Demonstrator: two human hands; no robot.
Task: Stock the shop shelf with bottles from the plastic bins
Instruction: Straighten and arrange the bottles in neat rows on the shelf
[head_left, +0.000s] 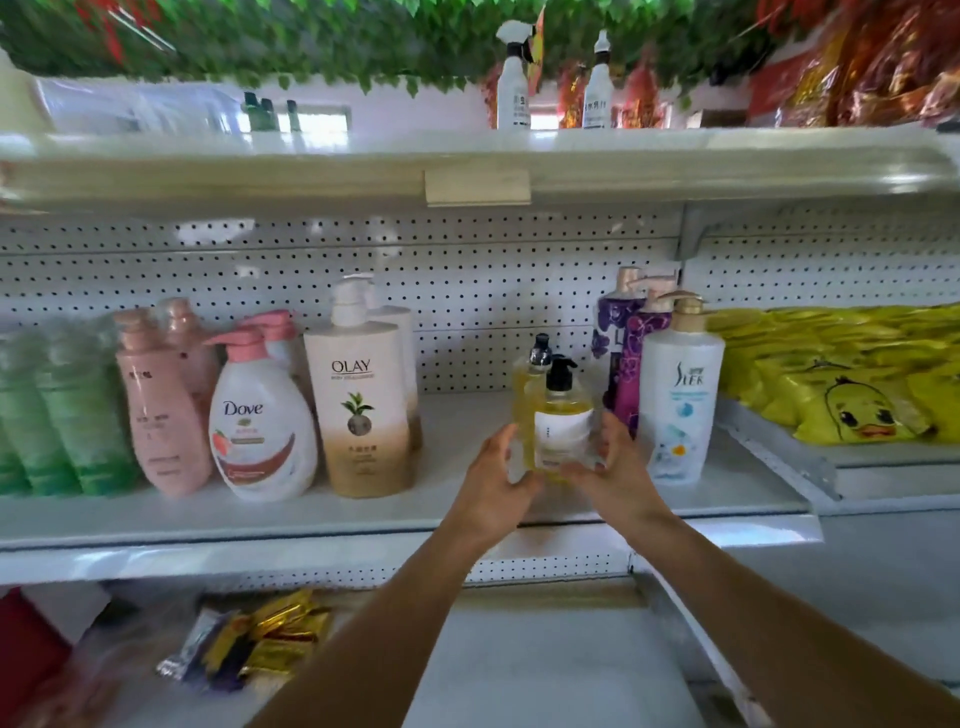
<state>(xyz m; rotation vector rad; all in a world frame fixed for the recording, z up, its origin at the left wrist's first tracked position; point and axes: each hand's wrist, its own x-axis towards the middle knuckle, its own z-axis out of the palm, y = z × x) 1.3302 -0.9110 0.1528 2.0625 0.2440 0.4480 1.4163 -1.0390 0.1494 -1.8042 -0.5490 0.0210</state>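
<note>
**Q:** What are you holding, and where is it?

**A:** I am holding a clear pump bottle (562, 415) of yellow liquid, with a black pump and a white label. My left hand (493, 480) and right hand (618, 475) are cupping its lower sides. It is hovering at or just above the middle shelf (260, 519), near the front edge, in the gap between the Olay bottle (361, 410) and the white bottle (678, 400). A second yellow bottle (525, 387) is standing just behind it.

**Q:** How is it likely handling?

**A:** I am judging it full, so fairly heavy for its size. Its wall looks rigid and smooth, probably slippery. Taking it low on the body seems safer than by the pump, which could turn or pull loose.

**Q:** And your arms?

**A:** Both forearms are reaching forward and slightly up, converging on the bottle. My fingers (503, 441) are curling closed around it from both sides, thumbs towards me.
</note>
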